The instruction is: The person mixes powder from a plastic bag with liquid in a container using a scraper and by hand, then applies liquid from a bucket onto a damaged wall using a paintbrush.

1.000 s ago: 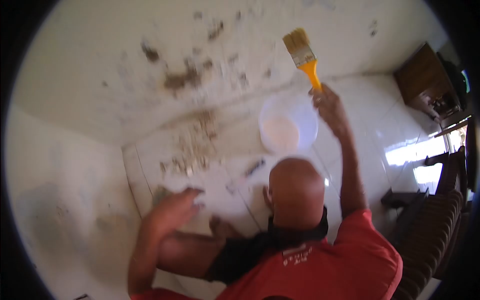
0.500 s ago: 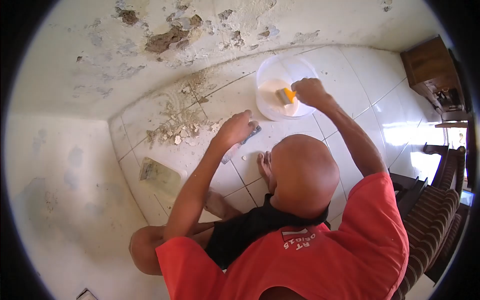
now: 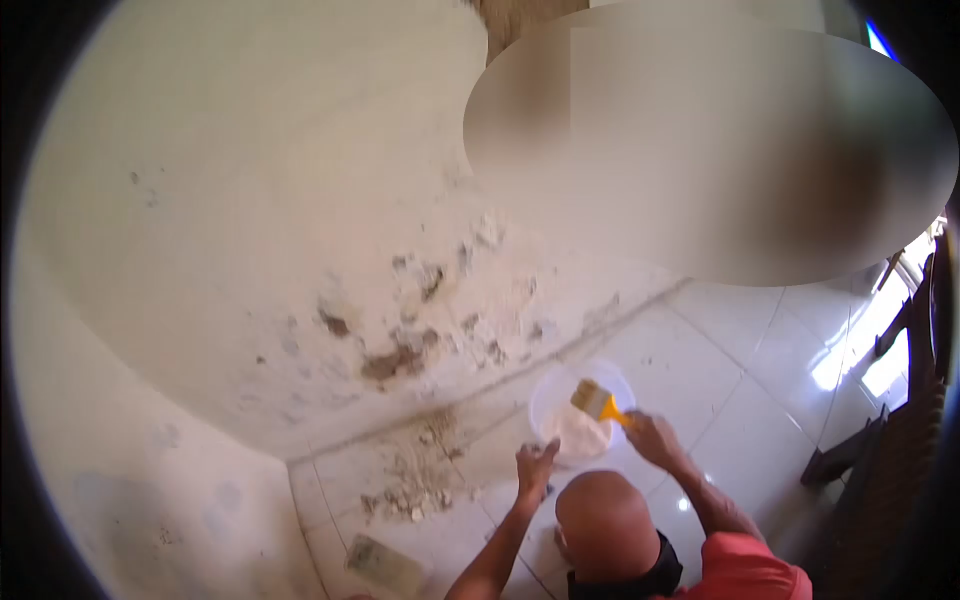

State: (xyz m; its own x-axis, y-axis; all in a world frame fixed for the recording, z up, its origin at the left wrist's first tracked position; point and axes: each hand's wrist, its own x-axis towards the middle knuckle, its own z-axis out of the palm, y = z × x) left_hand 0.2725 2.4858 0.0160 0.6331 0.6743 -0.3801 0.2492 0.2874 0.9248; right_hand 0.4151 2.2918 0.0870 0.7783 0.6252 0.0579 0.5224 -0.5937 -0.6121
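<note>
Neither my left hand nor my right hand is in view. Below me a person in a red shirt [image 3: 755, 570] is seen from behind. This person's right hand [image 3: 655, 440] holds a yellow-handled paintbrush [image 3: 597, 401], bristles up, over a translucent bucket [image 3: 620, 377] with a pale pinkish mix inside. The person's left hand [image 3: 535, 468] is at the bucket's near left side; whether it touches the rim is unclear.
Ahead, the wall [image 3: 250, 200] has peeling patches [image 3: 395, 362]. Plaster debris [image 3: 415, 500] and a pale rectangular object [image 3: 385, 562] lie on the tiled floor [image 3: 700, 400]. Dark furniture [image 3: 900, 460] stands at the right. An oval blur hides the upper right.
My view has tilted up, showing more wall, with the person lower in frame. The person's brush has lifted from the bucket's mix, and their left hand is nearer the bucket.
</note>
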